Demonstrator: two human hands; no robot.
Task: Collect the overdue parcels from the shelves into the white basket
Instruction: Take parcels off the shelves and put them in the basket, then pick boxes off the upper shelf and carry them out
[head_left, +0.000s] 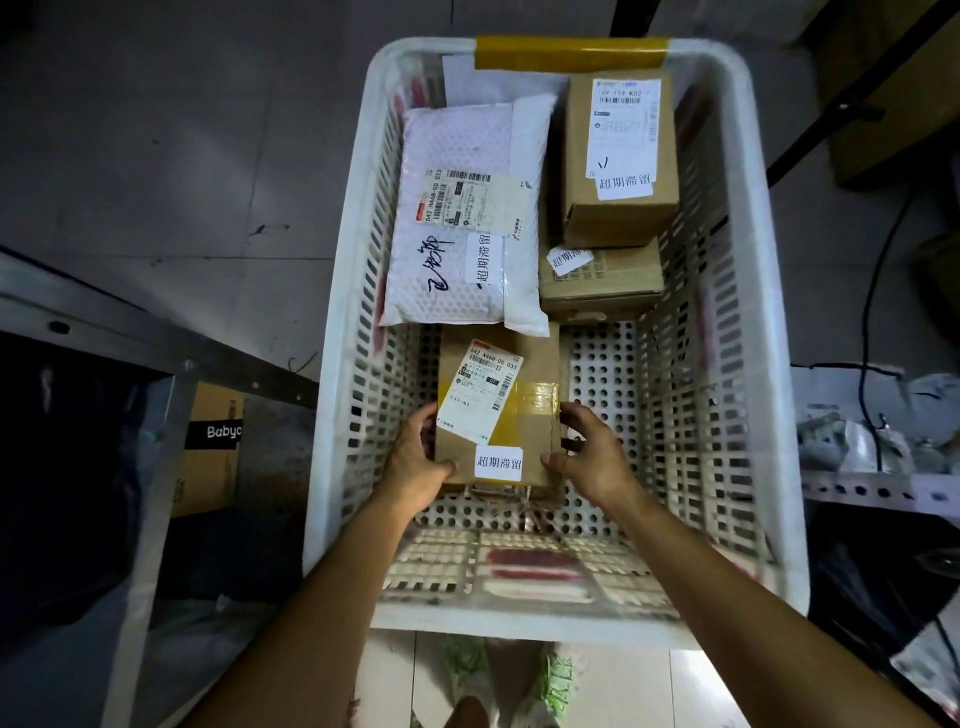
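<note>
Four parcels sit inside the white perforated plastic basket (519, 631), whose far rim carries a strip of yellow tape (571, 52).

We find the left hand (415, 457) and the right hand (592, 452) gripping a brown cardboard parcel with a white shipping label and a yellow tape band (498, 410). Each hand has its fingers curled against one side and its thumb at the near corner. This parcel is low in the basket, near the centre of the floor. We cannot tell whether it rests on the floor.

At 11 o'clock from it lies a white bubble-wrap mailer with black handwriting (467, 218), whose near edge overlaps the held parcel's far end. At 1 o'clock stands a tall brown cardboard box with a long white label (618, 156), and a flatter brown cardboard box (602, 280) lies just in front of it. All four carry a small white sticker with printed characters.

Outside the basket, at 9 o'clock, we note a grey metal shelf frame (156, 364) with a brown carton bearing a black label (213, 447) beneath it. At 3 o'clock a black cable (872, 312) hangs down.
</note>
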